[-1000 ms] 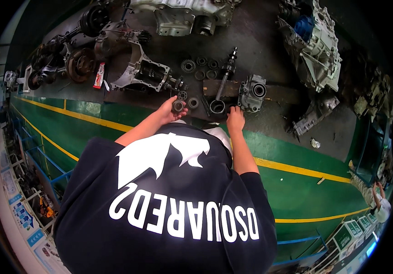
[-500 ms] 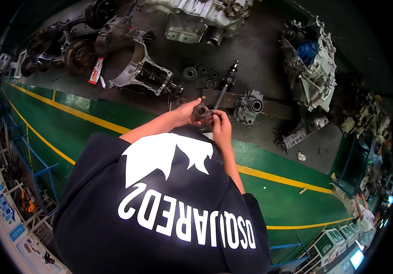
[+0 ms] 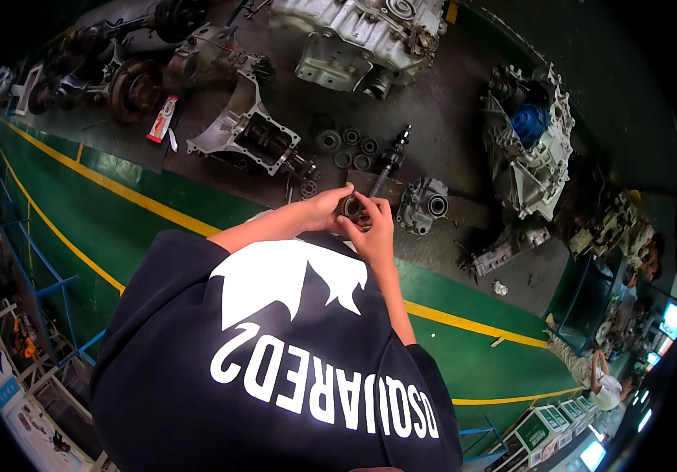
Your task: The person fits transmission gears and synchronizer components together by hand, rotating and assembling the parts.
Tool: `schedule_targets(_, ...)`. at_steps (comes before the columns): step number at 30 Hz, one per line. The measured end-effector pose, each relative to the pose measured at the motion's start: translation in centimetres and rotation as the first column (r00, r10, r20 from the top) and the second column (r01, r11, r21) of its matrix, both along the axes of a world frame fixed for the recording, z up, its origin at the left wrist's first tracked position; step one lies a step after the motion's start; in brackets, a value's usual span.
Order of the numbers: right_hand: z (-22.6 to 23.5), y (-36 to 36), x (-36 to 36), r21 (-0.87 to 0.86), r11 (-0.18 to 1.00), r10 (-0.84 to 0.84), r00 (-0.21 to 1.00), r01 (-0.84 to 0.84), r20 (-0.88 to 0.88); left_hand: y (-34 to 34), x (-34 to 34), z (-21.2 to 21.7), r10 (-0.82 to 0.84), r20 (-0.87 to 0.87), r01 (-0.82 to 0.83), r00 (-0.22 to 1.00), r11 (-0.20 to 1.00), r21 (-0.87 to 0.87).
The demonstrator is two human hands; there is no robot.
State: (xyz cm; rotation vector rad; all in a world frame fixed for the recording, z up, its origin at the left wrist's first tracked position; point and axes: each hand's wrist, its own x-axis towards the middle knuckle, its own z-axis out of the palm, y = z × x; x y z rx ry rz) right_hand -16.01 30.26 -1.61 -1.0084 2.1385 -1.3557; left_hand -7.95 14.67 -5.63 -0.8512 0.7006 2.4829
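Below the head camera, over a dark shirt with a white print, both forearms are reaching forward and meeting above the floor.

Head view:
- Left hand (image 3: 324,211) is cupping a small round gear (image 3: 349,207) from the left side, fingers curled around it and closed on it.
- Right hand (image 3: 373,224) is gripping the same gear from the right and below, fingers (image 3: 362,206) wrapped over its rim. Both hands are touching each other at the part.
- Gear is sitting between the two hands, held up off the floor, just in front of the shirt's collar line; its teeth are too small to make out.
- Shaft (image 3: 390,160) is lying on the dark floor just beyond the hands, pointing away from the person.
- Small grey housing (image 3: 425,205) is resting just right of the right hand, round bore facing up.
- Loose rings and gears (image 3: 348,147) are lying in a cluster beyond the hands, left of the shaft.
- Open gearbox half (image 3: 246,130) is lying further left; big grey casing (image 3: 370,35) is sitting at the top.
- Another casing with a blue part (image 3: 529,130) is standing well to the right.
- Yellow line (image 3: 118,187) is crossing the green floor between the person and the parts.
- Another person (image 3: 598,377) is crouching at lower right, well apart.
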Motion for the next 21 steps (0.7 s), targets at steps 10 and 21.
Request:
schedule_targets(10,2.3,-3.1,0.2,0.144,0.988,-0.029,0.988,0.051,-0.151,-2.3,0.2,0.1,0.014,-0.02,-0.013,1.0,0.999,0.037)
schedule_targets(21,4.8,-6.4,-0.1,0.174,0.978,0.161,0.944,-0.114,-0.288,-3.8,1.0,0.7,0.218,-0.021,-0.213,0.976,0.968,0.13)
